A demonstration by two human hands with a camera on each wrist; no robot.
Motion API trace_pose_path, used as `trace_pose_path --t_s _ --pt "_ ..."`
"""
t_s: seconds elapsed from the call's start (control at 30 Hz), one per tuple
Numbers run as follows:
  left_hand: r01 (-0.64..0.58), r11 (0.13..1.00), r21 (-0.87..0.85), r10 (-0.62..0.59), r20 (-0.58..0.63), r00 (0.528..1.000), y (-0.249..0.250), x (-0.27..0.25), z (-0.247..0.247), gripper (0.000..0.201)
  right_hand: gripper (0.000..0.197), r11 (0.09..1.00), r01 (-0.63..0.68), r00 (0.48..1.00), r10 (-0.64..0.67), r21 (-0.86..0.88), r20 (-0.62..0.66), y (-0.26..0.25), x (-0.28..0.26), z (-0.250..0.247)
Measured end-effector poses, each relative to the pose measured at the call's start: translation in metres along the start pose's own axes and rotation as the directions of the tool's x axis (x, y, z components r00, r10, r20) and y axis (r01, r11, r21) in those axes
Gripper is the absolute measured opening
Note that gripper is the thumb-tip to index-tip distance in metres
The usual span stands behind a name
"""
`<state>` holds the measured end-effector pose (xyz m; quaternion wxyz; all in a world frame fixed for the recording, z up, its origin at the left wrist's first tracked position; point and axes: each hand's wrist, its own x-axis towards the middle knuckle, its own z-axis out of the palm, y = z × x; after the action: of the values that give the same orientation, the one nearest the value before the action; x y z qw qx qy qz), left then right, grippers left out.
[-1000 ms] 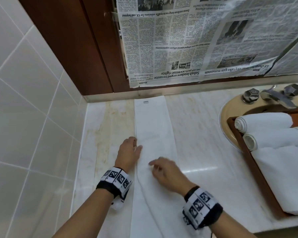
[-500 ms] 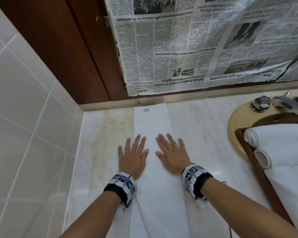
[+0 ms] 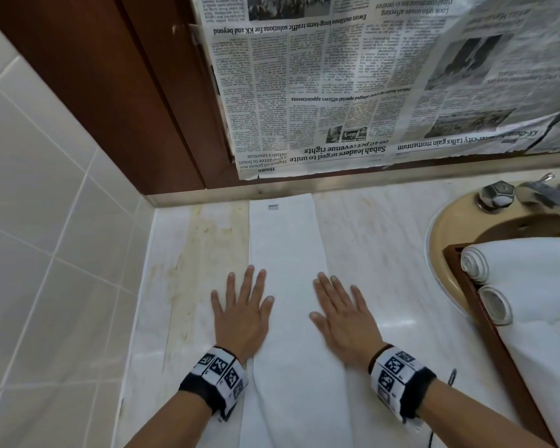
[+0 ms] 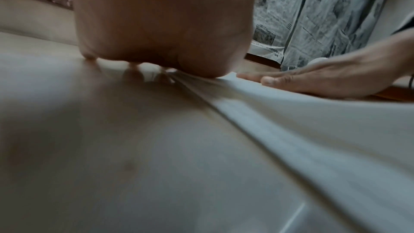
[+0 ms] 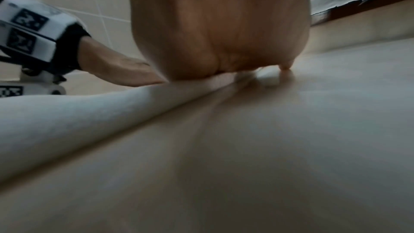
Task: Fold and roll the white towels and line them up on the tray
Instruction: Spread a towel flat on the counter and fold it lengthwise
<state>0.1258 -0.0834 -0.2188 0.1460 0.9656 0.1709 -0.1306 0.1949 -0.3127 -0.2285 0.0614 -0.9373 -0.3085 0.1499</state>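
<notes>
A long white towel (image 3: 285, 240), folded into a narrow strip, lies on the marble counter (image 3: 379, 240) and runs from the back wall toward me. My left hand (image 3: 243, 305) lies flat over its left edge, fingers straight and spread. My right hand (image 3: 340, 308) presses flat on its right edge the same way. In the left wrist view the towel (image 4: 325, 130) runs under the palm (image 4: 165, 24), with the right hand (image 4: 325, 79) beyond. A wooden tray (image 3: 485, 321) at the right holds two rolled white towels (image 3: 514, 260) and a loose one (image 3: 550, 367).
A beige sink (image 3: 450, 227) with a metal tap (image 3: 495, 195) sits under the tray at the right. Newspaper (image 3: 353, 85) covers the wall behind the counter. A tiled wall (image 3: 39, 221) closes the left side.
Both hands went from curled on the towel to flat with straight fingers, then slid apart from the towel's middle to its two edges.
</notes>
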Motion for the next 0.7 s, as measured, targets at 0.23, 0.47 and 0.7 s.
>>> trace_pose_path --t_s 0.23,0.47,0.7 --pt "0.057 0.998 -0.013 -0.057 0.029 0.998 0.029 0.027 -0.008 0.06 0.074 0.999 0.026 0.999 -0.025 -0.025 0.035 0.037 0.031 -0.024" --pt "0.098 0.995 -0.022 -0.097 0.054 0.994 0.04 0.071 -0.022 0.059 0.062 1.0 0.015 0.996 -0.013 -0.023 0.087 0.066 0.077 -0.051" --pt "-0.145 0.931 -0.336 0.081 -0.195 0.977 0.023 0.022 -0.02 0.05 0.066 0.965 -0.053 0.997 0.066 0.257 -0.041 0.05 0.049 -0.052"
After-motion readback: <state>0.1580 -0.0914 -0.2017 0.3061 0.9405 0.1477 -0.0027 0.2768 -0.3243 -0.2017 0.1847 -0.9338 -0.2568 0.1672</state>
